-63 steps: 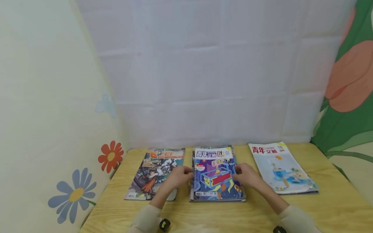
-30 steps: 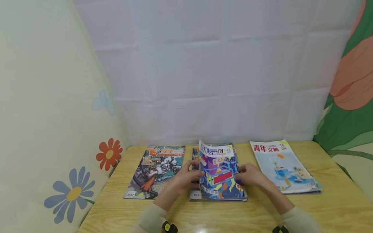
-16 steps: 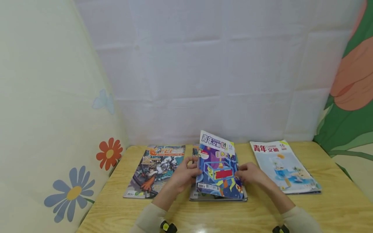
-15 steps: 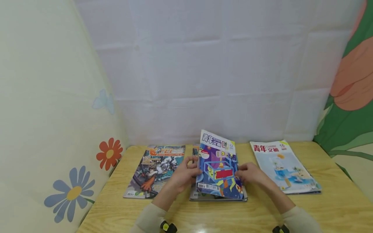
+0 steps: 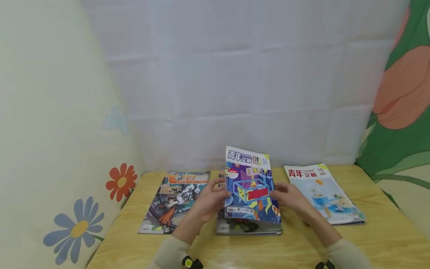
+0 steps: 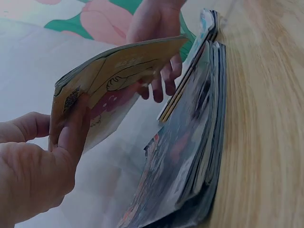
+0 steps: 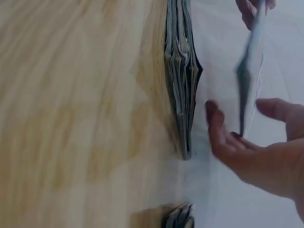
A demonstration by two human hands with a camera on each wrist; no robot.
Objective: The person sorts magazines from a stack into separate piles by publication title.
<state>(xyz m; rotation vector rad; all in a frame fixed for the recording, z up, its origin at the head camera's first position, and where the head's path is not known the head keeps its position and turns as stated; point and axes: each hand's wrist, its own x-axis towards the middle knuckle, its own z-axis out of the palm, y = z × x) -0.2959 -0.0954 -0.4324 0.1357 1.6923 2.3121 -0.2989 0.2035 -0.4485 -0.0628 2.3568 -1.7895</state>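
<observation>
A purple and blue magazine (image 5: 250, 183) with a white title band is raised and tilted above the middle pile of magazines (image 5: 242, 228). My left hand (image 5: 207, 200) pinches its left edge, thumb on one face and fingers on the other, as the left wrist view shows. At the opposite edge, my right hand (image 5: 292, 198) holds it between thumb and fingers. In the left wrist view, the magazine's yellowish underside (image 6: 121, 76) faces the pile. Layered page edges of the pile (image 7: 183, 76) show in the right wrist view.
On the left of the wooden table (image 5: 235, 252) lies a dark comic-style magazine (image 5: 178, 203), partly behind my left forearm. A small stack with a pale blue beach cover (image 5: 327, 196) lies to the right. A white cloth (image 5: 235, 82) hangs behind.
The purple magazine was flat on the middle pile; its left side was lifted first, and now it is raised clear of the pile. Both hands have moved with it, and the dark cover beneath shows.
</observation>
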